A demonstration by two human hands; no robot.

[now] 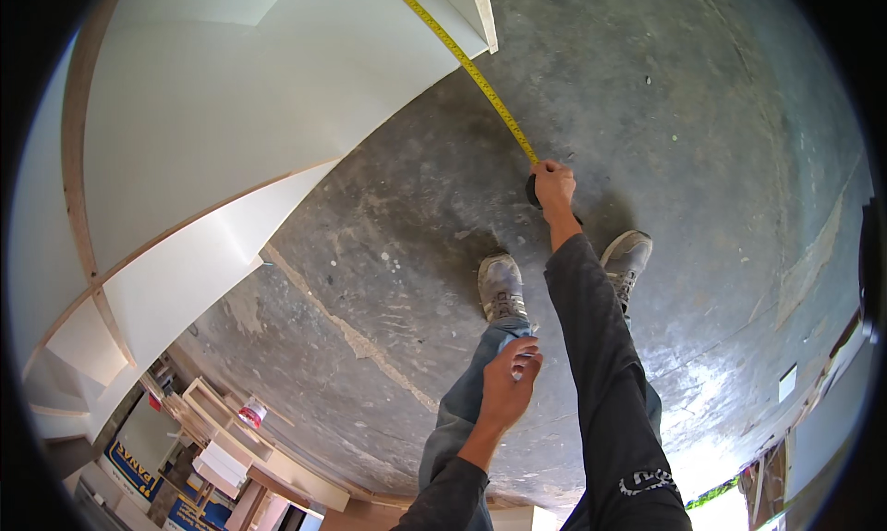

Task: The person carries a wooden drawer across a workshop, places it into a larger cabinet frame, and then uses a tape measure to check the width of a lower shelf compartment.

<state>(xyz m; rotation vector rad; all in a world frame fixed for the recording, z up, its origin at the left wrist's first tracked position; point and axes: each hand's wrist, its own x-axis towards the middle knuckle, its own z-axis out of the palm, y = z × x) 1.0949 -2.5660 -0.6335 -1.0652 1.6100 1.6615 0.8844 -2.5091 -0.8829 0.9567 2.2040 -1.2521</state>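
Note:
My right hand [554,185] is closed around a tape measure, whose dark case [532,191] shows only in part beside the palm. From it the yellow tape blade [499,106] runs up and left, across the edge of a large white cabinet [185,97], and leaves the top of the view; its far end is out of sight. Lower down, in front of my left leg, my left hand [508,383] hangs with curled fingers. Something small and pale may be between them, but I cannot make it out.
Wood-edged white compartments [176,254] of the cabinet curve along the left. My shoes [502,286] stand on a stained concrete floor [388,244]. At the lower left are wooden boards [208,411], boxes [134,466] and a red-and-white can [251,413].

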